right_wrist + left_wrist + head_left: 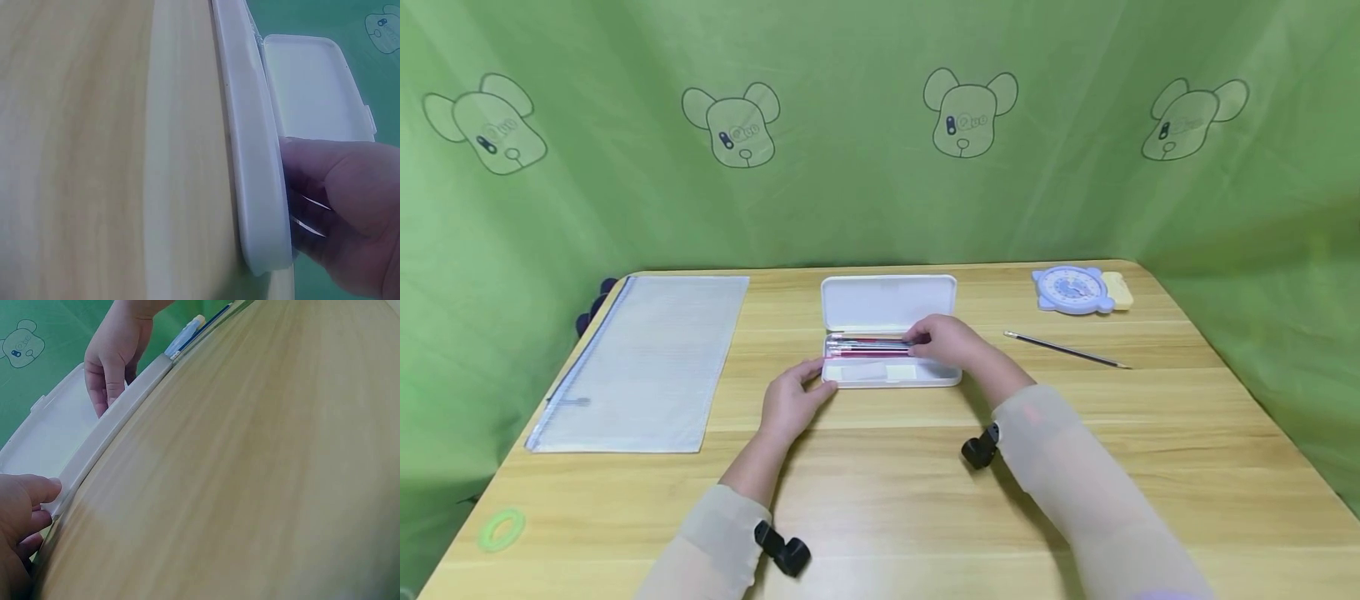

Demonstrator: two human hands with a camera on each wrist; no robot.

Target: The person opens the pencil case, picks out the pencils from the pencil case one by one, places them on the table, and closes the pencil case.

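An open white pencil case (891,384) lies on the table with its lid (889,303) tipped back. Several pencils (868,346), some red and some dark, lie lengthwise in its rear part. My left hand (790,404) grips the case's left end, its thumb at the near corner; the left wrist view shows this hold too. Reaching into the case from the right, my right hand (946,340) has thumb and fingers curled at the pencils' right ends. The case's wall (253,156) hides those fingertips in the right wrist view. One dark pencil (1066,349) lies on the table to the right.
A clear zip pouch (640,367) lies flat at the left. At the back right a blue toy clock (1072,290) sits beside a pale yellow block (1118,290). A green ring (501,530) is near the left edge. Green curtain (865,217) stands behind the table.
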